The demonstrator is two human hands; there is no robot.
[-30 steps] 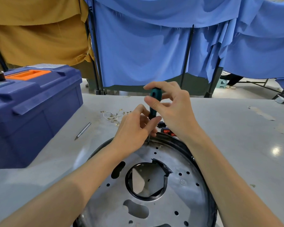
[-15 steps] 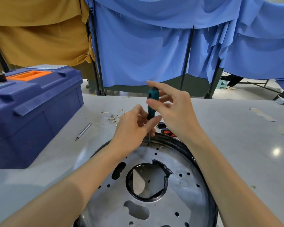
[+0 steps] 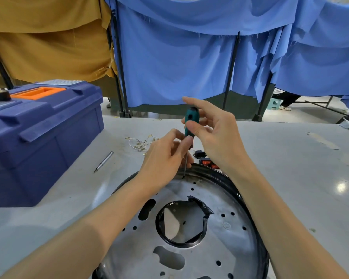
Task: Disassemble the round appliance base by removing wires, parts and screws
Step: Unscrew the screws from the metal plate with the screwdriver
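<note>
Base (image 3: pixel 210 258) lies flat on the table (image 3: pixel 290 178), close to the person and beneath both forearms. Screwdriver (image 3: pixel 191 119) stands upright, tip at the base's far rim. Right hand (image 3: pixel 216 137) pinches the teal handle; left hand (image 3: pixel 161 160) curls round the shaft just below. Loose wires (image 3: pixel 139 142) lie beyond the base, and a blue toolbox (image 3: pixel 44 133) sits to the left.

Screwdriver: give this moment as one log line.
right hand: pinches screwdriver handle | left hand: holds shaft | tip: at round base rim
</note>
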